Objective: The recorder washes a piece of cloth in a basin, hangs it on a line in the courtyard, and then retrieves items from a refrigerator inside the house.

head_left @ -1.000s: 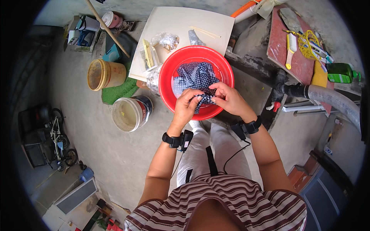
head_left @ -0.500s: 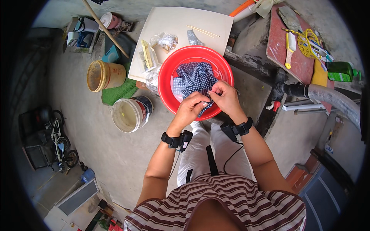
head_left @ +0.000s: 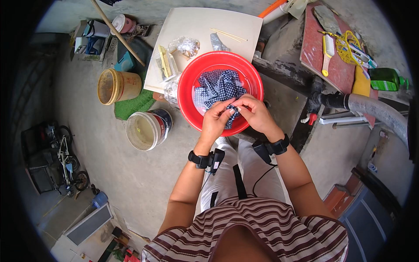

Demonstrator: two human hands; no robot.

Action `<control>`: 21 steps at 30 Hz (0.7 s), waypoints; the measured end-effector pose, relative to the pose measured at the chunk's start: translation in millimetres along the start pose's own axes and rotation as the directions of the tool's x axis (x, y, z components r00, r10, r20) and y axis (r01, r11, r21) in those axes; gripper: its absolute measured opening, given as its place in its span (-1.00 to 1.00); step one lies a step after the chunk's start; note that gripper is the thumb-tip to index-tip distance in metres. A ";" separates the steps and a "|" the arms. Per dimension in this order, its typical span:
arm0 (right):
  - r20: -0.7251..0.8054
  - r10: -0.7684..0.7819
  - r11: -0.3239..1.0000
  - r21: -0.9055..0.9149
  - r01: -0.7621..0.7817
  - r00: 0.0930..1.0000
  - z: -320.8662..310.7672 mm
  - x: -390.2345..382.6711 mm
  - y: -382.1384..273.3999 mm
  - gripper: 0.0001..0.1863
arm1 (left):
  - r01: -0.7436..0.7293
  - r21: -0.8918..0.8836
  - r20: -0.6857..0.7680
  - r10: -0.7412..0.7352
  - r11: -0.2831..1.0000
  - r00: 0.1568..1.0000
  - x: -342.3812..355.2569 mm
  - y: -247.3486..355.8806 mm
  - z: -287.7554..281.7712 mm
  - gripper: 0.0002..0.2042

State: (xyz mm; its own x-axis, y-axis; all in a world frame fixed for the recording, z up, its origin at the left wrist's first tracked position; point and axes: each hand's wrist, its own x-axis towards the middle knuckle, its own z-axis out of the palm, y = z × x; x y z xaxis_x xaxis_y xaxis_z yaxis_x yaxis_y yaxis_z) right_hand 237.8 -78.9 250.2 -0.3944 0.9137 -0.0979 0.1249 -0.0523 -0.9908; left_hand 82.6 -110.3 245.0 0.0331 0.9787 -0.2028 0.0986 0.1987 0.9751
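Note:
A dark blue and white checked cloth [head_left: 222,85] lies wet and bunched in a red plastic basin [head_left: 185,89]. Some water shows around the cloth. Over the basin's near side, my left hand [head_left: 214,120] pinches a gathered bit of the cloth between thumb and fingers. My right hand [head_left: 256,114] grips the same bit from the other side, its fingertips close to those of the left. A small fold hangs below the fingers. Exactly which edge of the cloth they hold is hidden by the fingers.
The basin rests on a pale board [head_left: 209,22] with a clear plastic bag [head_left: 185,46] and thin sticks [head_left: 229,35]. Two buckets, one yellowish [head_left: 128,85] and one white [head_left: 144,131], stand left. At right, a red slab [head_left: 305,52] holds a brush [head_left: 327,54] and green bottle [head_left: 384,81].
My hands have drawn closer together, the left moving slightly right and up. More of the gathered cloth shows between and below the fingers.

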 end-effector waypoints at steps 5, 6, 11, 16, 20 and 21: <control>-0.085 -0.033 0.998 0.042 0.037 0.996 7.1 -7.8 6.7 -0.82 | -0.120 0.173 0.023 0.118 0.978 0.993 3.9 4.4 -1.1 -0.82; -0.070 0.003 0.999 0.055 0.001 0.998 6.8 -9.6 8.6 -0.80 | -0.121 0.174 0.027 0.118 0.977 0.993 3.0 3.7 -2.2 -0.82; 0.034 0.141 0.990 -0.017 -0.140 0.989 8.4 -11.7 4.9 -0.74 | -0.174 0.242 -0.040 0.189 0.955 0.981 -0.2 -3.7 -4.9 -0.89; -0.040 0.110 0.993 0.040 -0.108 0.993 11.1 -15.0 19.9 -0.83 | -0.313 0.345 -0.005 0.335 0.885 0.942 7.4 -1.9 -9.0 -0.87; -0.100 0.032 0.996 -0.079 -0.039 0.995 4.3 -15.5 8.9 -0.86 | -0.224 0.089 0.072 0.218 0.971 0.973 3.6 -8.0 -9.3 -0.88; -0.113 0.043 0.995 -0.082 -0.052 0.993 1.3 -15.9 4.8 -0.87 | -0.224 0.089 0.074 0.217 0.971 0.973 2.0 -5.8 -9.4 -0.88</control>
State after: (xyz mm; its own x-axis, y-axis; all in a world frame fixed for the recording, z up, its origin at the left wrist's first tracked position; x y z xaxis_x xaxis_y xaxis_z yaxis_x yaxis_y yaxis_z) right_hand 243.6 -94.2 246.9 -0.2833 0.9503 -0.1290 0.2198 -0.0666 -0.9733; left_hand 72.7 -109.0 239.9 0.1270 0.9919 0.0080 0.1772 -0.0306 0.9837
